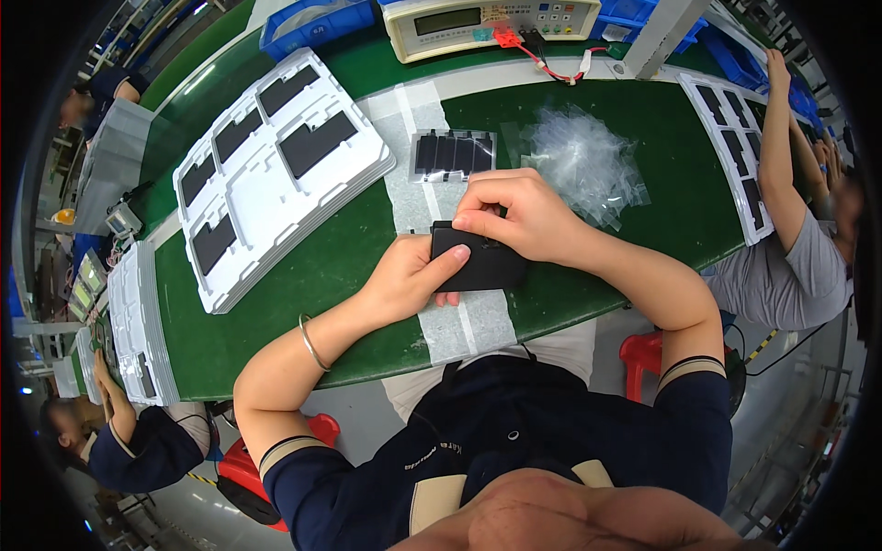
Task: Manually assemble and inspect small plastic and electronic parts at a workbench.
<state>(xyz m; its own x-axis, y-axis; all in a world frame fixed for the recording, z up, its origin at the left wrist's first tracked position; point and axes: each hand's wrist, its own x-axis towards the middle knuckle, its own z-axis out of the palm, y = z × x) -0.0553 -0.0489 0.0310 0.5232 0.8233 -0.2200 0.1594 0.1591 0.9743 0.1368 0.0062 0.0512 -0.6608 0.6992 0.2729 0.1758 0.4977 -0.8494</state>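
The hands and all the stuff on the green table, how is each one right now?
Left hand: gripping the black flat piece from below, thumb on top.
Right hand: fingertips pinched on the piece's top edge.
Black flat piece: held just above the table.
White tray stack: partly filled with dark pieces.
Clear bags: loose heap.
Meter: red clip attached.

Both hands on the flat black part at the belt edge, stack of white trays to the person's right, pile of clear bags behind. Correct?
Not quite: the head view shows the white trays to the person's left. The rest holds: left hand and right hand hold the flat black part at the belt edge, clear bags behind.
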